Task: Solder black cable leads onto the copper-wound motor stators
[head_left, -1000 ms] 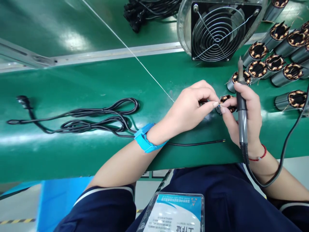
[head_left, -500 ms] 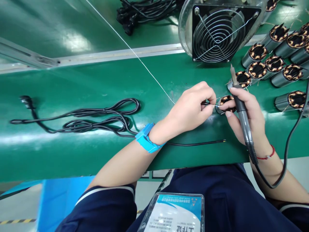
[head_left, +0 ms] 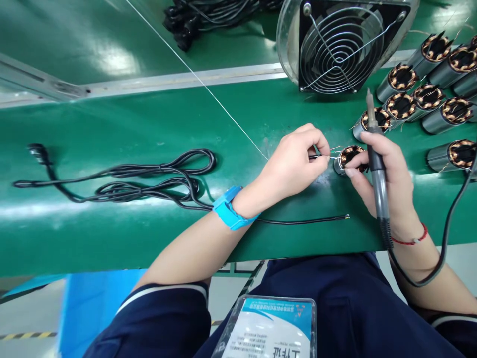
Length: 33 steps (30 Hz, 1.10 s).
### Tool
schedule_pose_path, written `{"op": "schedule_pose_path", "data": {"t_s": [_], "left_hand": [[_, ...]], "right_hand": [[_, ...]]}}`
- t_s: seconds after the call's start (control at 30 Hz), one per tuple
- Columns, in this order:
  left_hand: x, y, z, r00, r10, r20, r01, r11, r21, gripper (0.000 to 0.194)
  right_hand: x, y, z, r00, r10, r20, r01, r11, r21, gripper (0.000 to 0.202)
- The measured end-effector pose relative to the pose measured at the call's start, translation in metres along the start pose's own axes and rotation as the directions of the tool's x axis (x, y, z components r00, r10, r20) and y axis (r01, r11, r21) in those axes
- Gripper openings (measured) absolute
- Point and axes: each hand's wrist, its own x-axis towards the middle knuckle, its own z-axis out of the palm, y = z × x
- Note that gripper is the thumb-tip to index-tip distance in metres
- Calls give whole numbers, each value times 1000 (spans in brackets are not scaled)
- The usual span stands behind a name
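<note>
My left hand [head_left: 298, 161] pinches the end of a black cable [head_left: 313, 156] between thumb and fingers, its thin wire ends pointing toward a copper-wound motor stator [head_left: 340, 164]. My right hand [head_left: 387, 184] holds a soldering iron [head_left: 379, 186], its tip pointing up and away, while the thumb and a finger rest at the stator's near right side. A thin pale strand [head_left: 231, 117] runs from the upper left down to my left hand. Whether the right fingertips grip a fine wire is too small to tell.
Several stators [head_left: 400, 107] stand at the right. A fan with a wire guard [head_left: 338, 59] is behind my hands. Coiled black cables [head_left: 149, 191] lie at the left, one end [head_left: 328, 219] reaching in front of my hands. More black cables [head_left: 223, 15] lie at the back.
My right thumb and finger have drawn slightly back from the wire ends, and the soldering iron is more upright. My left hand has shifted slightly left with the cable. The view has moved a little.
</note>
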Motion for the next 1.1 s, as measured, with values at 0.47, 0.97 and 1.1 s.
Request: {"op": "schedule_pose_path", "data": {"t_s": [0.47,0.97,1.1], "left_hand": [[-4,6,5,999,-54,7,54,997,-50,14],[-5,2,14,993,-112,-27,108,987,-121,22],[-5,1,15,993,-115,-34,110,984,-140,20]], "right_hand": [[-17,-9,-4,981,24,-194,-23,1000,6,41],[-36,0,-4,893,-259,-369,328,935,138,20],[-36,-4,-5,921,-245,-305,297,945,138,19]]}}
